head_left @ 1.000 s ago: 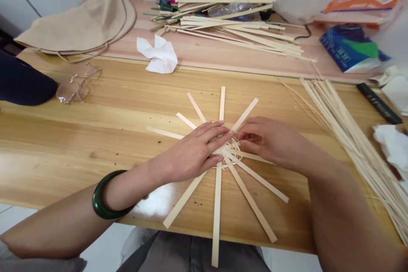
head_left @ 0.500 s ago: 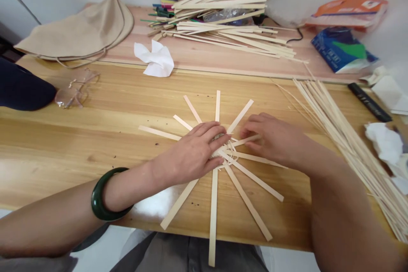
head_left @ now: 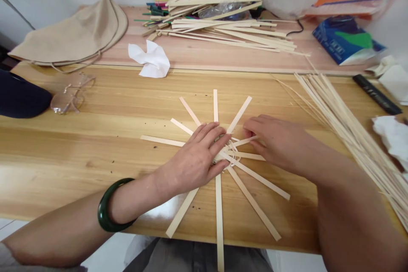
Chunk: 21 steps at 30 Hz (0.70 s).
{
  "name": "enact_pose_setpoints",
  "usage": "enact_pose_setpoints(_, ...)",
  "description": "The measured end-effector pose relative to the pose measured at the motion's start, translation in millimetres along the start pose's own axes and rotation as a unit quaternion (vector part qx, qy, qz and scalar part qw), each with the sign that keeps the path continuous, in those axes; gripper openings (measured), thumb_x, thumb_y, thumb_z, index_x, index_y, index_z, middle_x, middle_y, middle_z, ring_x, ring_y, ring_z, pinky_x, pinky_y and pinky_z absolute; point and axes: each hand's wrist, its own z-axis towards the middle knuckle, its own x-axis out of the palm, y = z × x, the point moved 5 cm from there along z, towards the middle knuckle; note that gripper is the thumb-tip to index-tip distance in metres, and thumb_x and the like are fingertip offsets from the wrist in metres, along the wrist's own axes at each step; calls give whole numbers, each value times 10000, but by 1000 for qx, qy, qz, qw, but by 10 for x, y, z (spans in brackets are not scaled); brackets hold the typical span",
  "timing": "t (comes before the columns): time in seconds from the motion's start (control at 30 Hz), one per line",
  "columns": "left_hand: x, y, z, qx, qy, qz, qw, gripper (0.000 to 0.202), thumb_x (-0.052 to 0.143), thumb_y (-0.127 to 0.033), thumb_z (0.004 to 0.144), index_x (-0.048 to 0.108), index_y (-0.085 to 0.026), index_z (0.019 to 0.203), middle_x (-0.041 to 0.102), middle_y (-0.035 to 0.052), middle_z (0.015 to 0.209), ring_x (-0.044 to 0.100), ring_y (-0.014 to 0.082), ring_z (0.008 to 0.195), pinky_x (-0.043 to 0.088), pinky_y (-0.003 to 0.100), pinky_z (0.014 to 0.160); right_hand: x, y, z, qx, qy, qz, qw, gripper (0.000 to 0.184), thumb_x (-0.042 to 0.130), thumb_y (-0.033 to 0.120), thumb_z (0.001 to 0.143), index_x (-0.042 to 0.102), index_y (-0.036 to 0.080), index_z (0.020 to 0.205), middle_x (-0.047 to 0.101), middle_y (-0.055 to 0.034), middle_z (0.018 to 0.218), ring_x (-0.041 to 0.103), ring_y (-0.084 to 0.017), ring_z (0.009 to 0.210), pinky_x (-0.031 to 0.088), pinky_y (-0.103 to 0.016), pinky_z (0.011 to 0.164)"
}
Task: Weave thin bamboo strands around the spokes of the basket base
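Note:
A star of flat pale bamboo strips (head_left: 255,175) radiates from a small woven centre (head_left: 234,155) on the wooden table, with thin weaver strands looped round that centre. Spread flat across the middle, my left hand (head_left: 204,151) presses down on it and hides much of the weave; its fingers are extended. To the right, my right hand (head_left: 270,142) pinches the outer end of one short spoke (head_left: 242,142) between thumb and fingers. The fingertips partly cover that end. A dark green bangle (head_left: 106,206) circles my left wrist.
Long thin strips (head_left: 344,123) lie in a bundle at the right. Behind are a pile of bamboo strips (head_left: 219,0), a crumpled tissue (head_left: 153,59), a beige hat (head_left: 73,34) and a blue packet (head_left: 341,42). Glasses (head_left: 72,93) rest at left; a black marker (head_left: 376,93) at right.
The view has shifted slightly. My left hand stays on the centre, and my right hand keeps its pinch at the same spoke, its fingers closing a little more.

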Motion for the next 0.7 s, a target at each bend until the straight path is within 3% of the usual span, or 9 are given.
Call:
enact_pose_setpoints(0.3, -78, 47, 29, -5, -12, -105, 994, 416, 581, -320, 937, 515, -136, 1305, 520, 179, 1286, 426, 319, 1307, 370, 554, 1139, 22, -50, 45, 12, 6, 4, 1000, 172, 466, 72, 791, 562, 204, 846, 630, -53, 848, 553, -215, 802, 369, -317, 709)
enact_pose_setpoints(0.57, -51, 19, 20, -9, 3, -66, 998, 434, 562, -324, 939, 507, -135, 1326, 531, 181, 1295, 440, 328, 1312, 306, 582, 1167, 13, -36, 71, 17, 12, 8, 1000, 177, 493, 46, 783, 563, 208, 806, 649, -57, 868, 553, -230, 860, 388, -331, 737)
enact_pose_setpoints(0.7, -40, 10, 28, -14, 10, -54, 998, 430, 569, -321, 926, 509, -128, 1306, 530, 182, 1291, 439, 328, 1314, 298, 575, 1175, 14, -4, 39, -14, -7, 16, 1000, 163, 509, 75, 797, 590, 204, 855, 658, -59, 907, 561, -236, 898, 415, -355, 784)
